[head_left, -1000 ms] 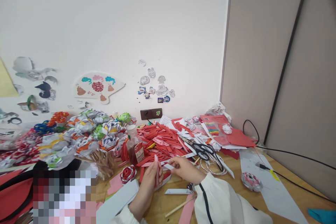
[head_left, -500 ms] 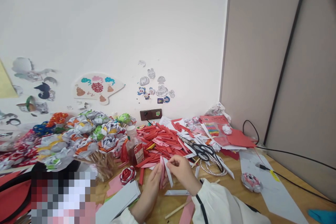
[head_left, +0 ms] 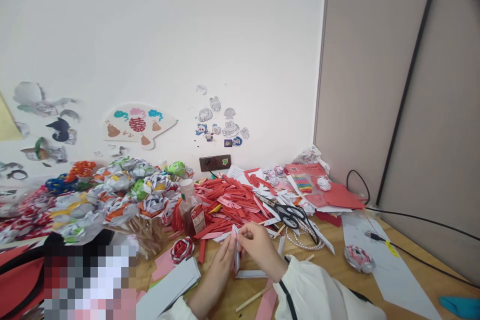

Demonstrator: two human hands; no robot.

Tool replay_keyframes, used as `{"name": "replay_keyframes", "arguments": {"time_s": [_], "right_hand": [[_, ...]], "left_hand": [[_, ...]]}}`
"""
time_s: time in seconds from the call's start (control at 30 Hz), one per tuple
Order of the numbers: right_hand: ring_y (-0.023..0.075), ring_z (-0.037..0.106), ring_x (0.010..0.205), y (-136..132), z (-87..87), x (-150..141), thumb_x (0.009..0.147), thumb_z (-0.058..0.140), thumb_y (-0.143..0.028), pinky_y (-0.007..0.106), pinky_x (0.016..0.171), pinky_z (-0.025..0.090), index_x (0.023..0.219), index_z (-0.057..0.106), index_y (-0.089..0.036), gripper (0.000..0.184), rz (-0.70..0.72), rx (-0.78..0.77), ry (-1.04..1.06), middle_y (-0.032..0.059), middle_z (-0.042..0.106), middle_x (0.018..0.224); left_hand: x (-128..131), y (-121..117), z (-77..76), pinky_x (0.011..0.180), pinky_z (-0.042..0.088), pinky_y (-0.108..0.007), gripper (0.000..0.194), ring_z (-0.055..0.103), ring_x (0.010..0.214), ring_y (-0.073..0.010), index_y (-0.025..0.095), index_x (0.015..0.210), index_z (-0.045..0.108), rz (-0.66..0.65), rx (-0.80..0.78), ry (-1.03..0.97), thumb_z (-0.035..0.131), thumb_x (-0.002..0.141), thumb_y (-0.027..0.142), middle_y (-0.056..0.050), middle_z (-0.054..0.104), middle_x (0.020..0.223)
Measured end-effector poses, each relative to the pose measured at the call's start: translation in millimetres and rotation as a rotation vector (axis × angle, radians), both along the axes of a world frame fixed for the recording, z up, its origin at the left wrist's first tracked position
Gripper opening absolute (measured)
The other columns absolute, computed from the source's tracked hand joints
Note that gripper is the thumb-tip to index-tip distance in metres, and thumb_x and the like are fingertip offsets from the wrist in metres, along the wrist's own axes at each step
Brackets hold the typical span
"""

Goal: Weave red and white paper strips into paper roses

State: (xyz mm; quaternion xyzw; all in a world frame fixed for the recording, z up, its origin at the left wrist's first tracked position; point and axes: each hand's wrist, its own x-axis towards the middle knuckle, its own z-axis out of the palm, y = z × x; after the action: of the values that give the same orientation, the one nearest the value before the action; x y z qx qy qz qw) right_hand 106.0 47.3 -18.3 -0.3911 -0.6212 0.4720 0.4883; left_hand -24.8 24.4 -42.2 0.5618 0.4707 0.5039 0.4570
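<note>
Between my two hands stand folded paper strips (head_left: 236, 256), white on the right side with a little pink at the top. My left hand (head_left: 222, 259) is closed around them from the left. Fingers of my right hand (head_left: 255, 241) pinch the upper right edge of the white strip. Just below lies another folded white strip (head_left: 252, 274) on the table, with a pink paper strip (head_left: 266, 304) and a thin wooden stick (head_left: 253, 300) nearby. Behind my hands spreads a pile of red folded strips (head_left: 234, 200).
Black-handled scissors (head_left: 288, 215) and a bead string (head_left: 305, 242) lie to the right. A clear bottle (head_left: 186, 200) and a red paper rose (head_left: 182, 250) stand left, near white paper sheets (head_left: 172, 285) and many paper flowers (head_left: 123, 185). A pink-white paper flower (head_left: 359, 259) sits far right.
My right hand has brought a white strip up against the pink folded paper in my left hand. The two hands are closer together, and the white strip now stands upright alongside the pink.
</note>
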Motion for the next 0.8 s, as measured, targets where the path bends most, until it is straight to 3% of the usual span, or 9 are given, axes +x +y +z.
{"name": "replay_keyframes", "arguments": {"time_s": [0.07,0.13,0.23,0.27,0.33,0.4,0.53,0.67,0.8], "right_hand": [[0.0100,0.049,0.036,0.4,-0.3,0.6,0.074,0.053,-0.029,0.020,0.038,0.039,0.065,0.049,-0.020,0.013,0.031,-0.018,-0.005,-0.0049,0.055,0.049],[0.0098,0.050,0.036,0.8,-0.1,1.6,0.074,0.052,-0.028,0.020,0.038,0.039,0.065,0.048,-0.020,0.013,0.049,-0.027,-0.014,-0.0046,0.056,0.051],[0.0098,0.052,0.041,0.6,1.1,3.4,0.073,0.051,-0.021,0.020,0.042,0.040,0.064,0.050,-0.019,0.009,0.053,-0.014,-0.038,-0.0041,0.057,0.051],[0.0100,0.052,0.043,0.3,1.7,4.3,0.073,0.051,-0.019,0.020,0.044,0.040,0.063,0.050,-0.018,0.009,0.051,-0.003,-0.050,-0.0041,0.056,0.051],[0.0105,0.052,0.048,-0.2,3.6,6.5,0.070,0.053,-0.015,0.020,0.048,0.040,0.061,0.051,-0.018,0.010,0.028,0.033,-0.074,-0.0043,0.055,0.051],[0.0109,0.052,0.054,-0.3,6.3,9.4,0.066,0.057,-0.011,0.020,0.053,0.040,0.065,0.057,-0.018,0.007,-0.025,0.079,-0.090,-0.0047,0.055,0.056],[0.0130,0.056,0.065,1.2,11.5,14.3,0.071,0.057,-0.012,0.023,0.063,0.044,0.093,0.065,-0.019,0.025,-0.061,0.228,-0.096,-0.0006,0.062,0.074],[0.0165,0.059,0.074,1.9,10.3,13.5,0.080,0.054,-0.022,0.027,0.069,0.045,0.088,0.071,-0.020,0.019,-0.053,0.379,-0.124,0.0040,0.066,0.079],[0.0159,0.059,0.070,-0.1,3.6,7.9,0.084,0.052,-0.025,0.026,0.067,0.045,0.092,0.071,-0.020,0.022,-0.077,0.396,-0.128,0.0038,0.065,0.074]], "left_hand": [[1.1,-1.9,3.2,0.111,0.022,-0.038,0.055,0.037,0.128,-0.0262,0.016,0.114,0.056,-0.026,-0.032,-0.016,0.055,0.073,0.053,-0.013,0.050,0.133],[4.3,-4.8,6.5,0.104,0.032,-0.034,0.051,0.046,0.120,-0.0245,0.018,0.111,0.056,-0.052,-0.047,-0.040,0.054,0.074,0.053,-0.012,0.058,0.122],[12.0,-9.5,10.1,0.070,0.051,-0.031,0.044,0.062,0.071,-0.0192,0.020,0.101,0.056,-0.125,-0.083,-0.095,0.050,0.077,0.056,-0.004,0.066,0.074],[14.6,-10.7,10.9,0.057,0.050,-0.029,0.045,0.056,0.053,-0.0155,0.020,0.097,0.055,-0.156,-0.102,-0.121,0.048,0.077,0.059,0.001,0.059,0.059],[18.4,-12.1,12.1,0.040,0.042,-0.024,0.046,0.038,0.035,-0.0085,0.020,0.091,0.052,-0.207,-0.138,-0.175,0.048,0.075,0.063,0.009,0.043,0.047],[19.7,-12.1,13.0,0.035,0.035,-0.019,0.046,0.027,0.033,-0.0048,0.021,0.087,0.049,-0.237,-0.162,-0.225,0.049,0.073,0.064,0.012,0.036,0.046],[17.5,-10.6,13.6,0.033,0.029,-0.015,0.042,0.022,0.033,-0.0027,0.021,0.079,0.047,-0.268,-0.182,-0.290,0.049,0.076,0.062,0.013,0.034,0.046],[16.7,-10.6,13.4,0.032,0.031,-0.016,0.041,0.025,0.031,-0.0026,0.020,0.074,0.046,-0.276,-0.194,-0.325,0.052,0.075,0.061,0.012,0.037,0.045],[18.6,-11.0,15.9,0.033,0.032,-0.016,0.043,0.031,0.030,-0.0028,0.020,0.070,0.045,-0.258,-0.200,-0.364,0.056,0.071,0.062,0.011,0.041,0.046]]}}
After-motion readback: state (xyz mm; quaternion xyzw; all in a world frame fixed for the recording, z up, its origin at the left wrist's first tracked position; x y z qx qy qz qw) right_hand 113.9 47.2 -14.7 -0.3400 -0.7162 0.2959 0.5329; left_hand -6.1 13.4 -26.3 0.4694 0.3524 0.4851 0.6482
